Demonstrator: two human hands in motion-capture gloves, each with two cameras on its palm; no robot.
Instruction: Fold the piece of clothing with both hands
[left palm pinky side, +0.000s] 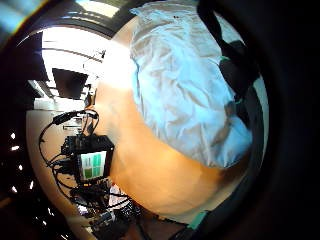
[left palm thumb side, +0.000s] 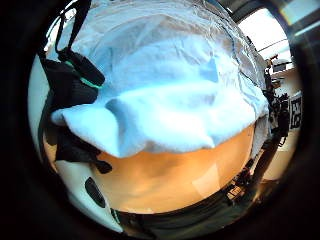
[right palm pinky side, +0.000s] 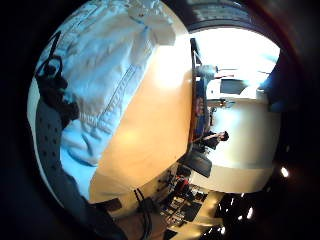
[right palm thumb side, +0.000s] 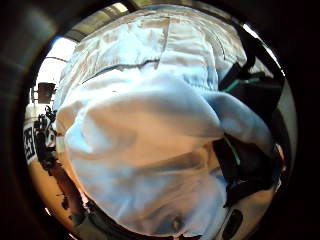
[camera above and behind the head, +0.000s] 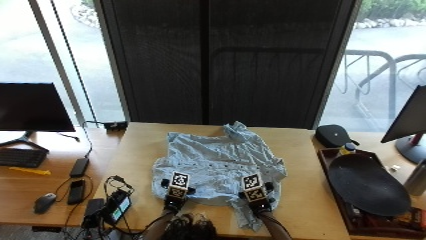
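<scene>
Outside view: a pale blue shirt (camera above and behind the head: 218, 167) lies spread and rumpled on the wooden bench (camera above and behind the head: 299, 200), the left hand (camera above and behind the head: 175, 196) and right hand (camera above and behind the head: 256, 199) at its near hem, so folding looks barely begun. Left palm views: cloth bunches beside dark fingers (left palm thumb side: 75, 75), apparently pinching it; right palm views: fingers (right palm thumb side: 245, 165) curl round a raised fold.
</scene>
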